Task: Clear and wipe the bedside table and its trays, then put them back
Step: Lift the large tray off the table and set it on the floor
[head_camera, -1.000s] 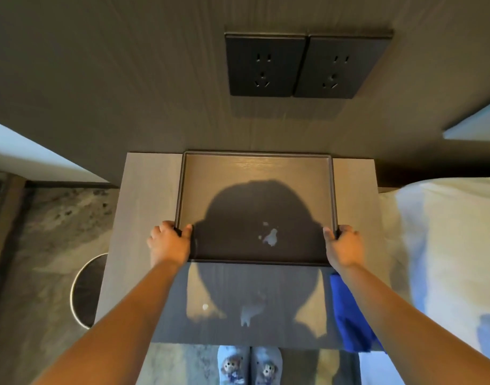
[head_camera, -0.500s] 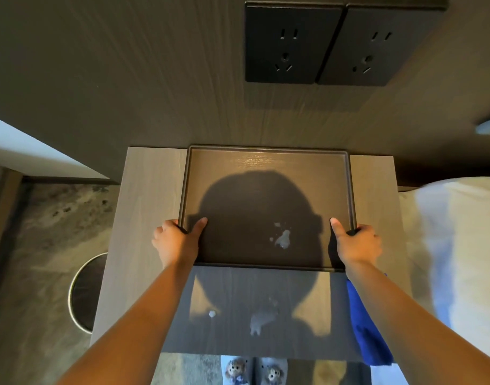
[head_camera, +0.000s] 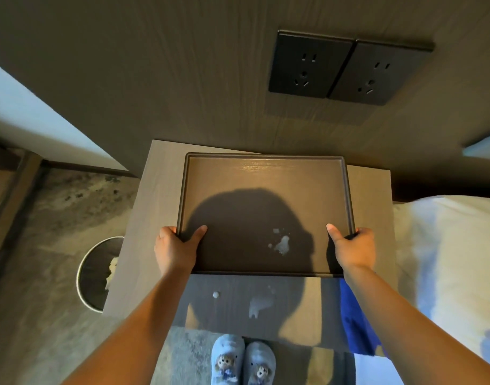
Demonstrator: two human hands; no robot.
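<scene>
A dark brown rectangular tray sits over the back half of the grey bedside table. My left hand grips its left rim near the front corner, thumb inside the tray. On the right rim near the front corner my right hand holds on the same way. A whitish spill marks the tray's floor, and another whitish smear lies on the tabletop in front. A blue cloth hangs at the table's right front edge, partly under my right arm.
A round waste bin with crumpled paper stands on the floor to the left. The bed with white linen borders the table on the right. Two black wall sockets sit on the wood panel behind. My slippers show below.
The tray now looks nearer and larger, and both thumbs have moved inside its rim. The view has shifted, putting the sockets further right.
</scene>
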